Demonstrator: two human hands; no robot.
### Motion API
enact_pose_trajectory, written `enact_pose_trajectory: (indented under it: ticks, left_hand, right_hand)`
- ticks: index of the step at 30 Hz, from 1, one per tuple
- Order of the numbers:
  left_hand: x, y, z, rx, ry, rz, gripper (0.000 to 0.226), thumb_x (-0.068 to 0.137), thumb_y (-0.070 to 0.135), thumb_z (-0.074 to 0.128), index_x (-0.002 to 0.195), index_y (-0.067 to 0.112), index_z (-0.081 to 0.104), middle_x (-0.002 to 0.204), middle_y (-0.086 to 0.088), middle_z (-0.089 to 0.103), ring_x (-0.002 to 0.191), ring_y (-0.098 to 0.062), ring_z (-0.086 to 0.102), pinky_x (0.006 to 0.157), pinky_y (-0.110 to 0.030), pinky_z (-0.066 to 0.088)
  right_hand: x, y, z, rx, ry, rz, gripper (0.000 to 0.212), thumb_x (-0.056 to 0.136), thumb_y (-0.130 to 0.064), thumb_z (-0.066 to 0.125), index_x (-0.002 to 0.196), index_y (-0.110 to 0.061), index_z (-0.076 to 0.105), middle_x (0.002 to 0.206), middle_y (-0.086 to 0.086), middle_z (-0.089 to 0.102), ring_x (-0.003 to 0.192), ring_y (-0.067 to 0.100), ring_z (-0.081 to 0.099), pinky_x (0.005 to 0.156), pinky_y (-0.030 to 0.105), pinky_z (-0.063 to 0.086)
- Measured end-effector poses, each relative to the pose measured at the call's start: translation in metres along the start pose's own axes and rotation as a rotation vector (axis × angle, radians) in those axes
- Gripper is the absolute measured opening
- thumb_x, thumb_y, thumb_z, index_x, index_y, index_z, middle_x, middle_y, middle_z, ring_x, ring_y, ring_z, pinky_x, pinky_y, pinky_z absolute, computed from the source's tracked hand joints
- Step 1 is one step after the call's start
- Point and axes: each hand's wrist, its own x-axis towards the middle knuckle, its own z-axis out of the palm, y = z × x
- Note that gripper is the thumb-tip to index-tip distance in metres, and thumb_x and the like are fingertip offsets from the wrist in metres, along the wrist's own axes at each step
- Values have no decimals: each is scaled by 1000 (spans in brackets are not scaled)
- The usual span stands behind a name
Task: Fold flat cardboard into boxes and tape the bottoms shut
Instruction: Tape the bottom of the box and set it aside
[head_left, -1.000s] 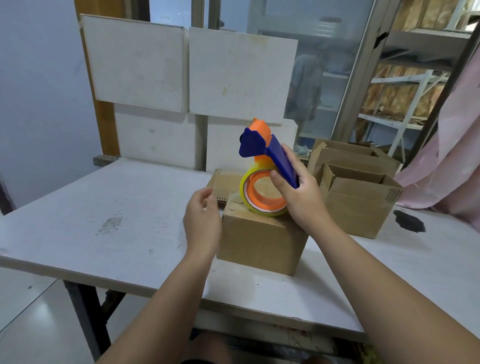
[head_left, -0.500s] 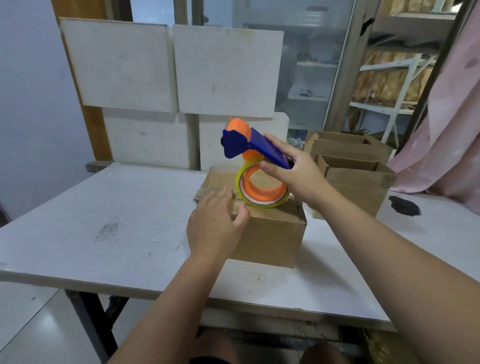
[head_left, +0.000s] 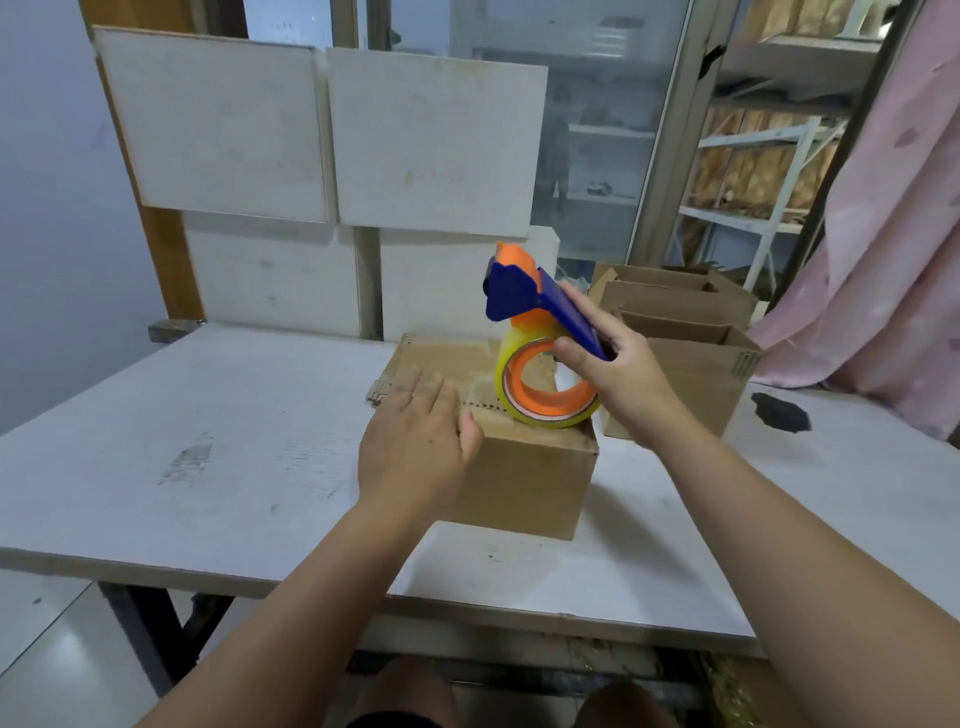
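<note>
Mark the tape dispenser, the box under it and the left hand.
tape dispenser (head_left: 550, 406): head view, lower part of the orange ring.
cardboard box (head_left: 530, 483): head view, front face.
left hand (head_left: 415, 447): head view, back of the hand.

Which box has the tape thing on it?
The closed box in front, under the tape dispenser and left hand; the open boxes behind it stand untouched.
</note>
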Motion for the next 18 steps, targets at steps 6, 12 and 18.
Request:
enact_pose_trajectory:
  ticks: [6, 12, 18]
  left_hand:
    - [11, 12, -13, -161, -169, 29, 64, 99, 44, 31, 152, 17, 10, 157, -1, 20, 141, -22, 25, 107, -36, 30]
    - [9, 15, -8, -115, -153, -17, 58, 98, 43, 30, 150, 20, 22, 149, 0, 37, 130, -19, 40, 92, -33, 41]
    - [12, 21, -6, -100, -115, 34, 53, 98, 38, 31, 148, 20, 29, 148, 4, 40, 130, -16, 40, 97, -29, 36]
  right_hand:
    - [-2, 4, 3, 58, 54, 11, 56, 81, -33, 65, 131, -42, 41, 116, -27, 51, 98, -18, 54, 84, 11, 48]
    - [6, -6, -11, -108, -57, 11, 57, 83, -36, 68, 131, -47, 41, 113, -34, 50, 97, -18, 54, 77, 5, 45]
    - [13, -16, -20, -222, -137, 23, 63, 79, -41, 69, 137, -39, 45, 116, -30, 50, 101, -9, 54, 75, 1, 42]
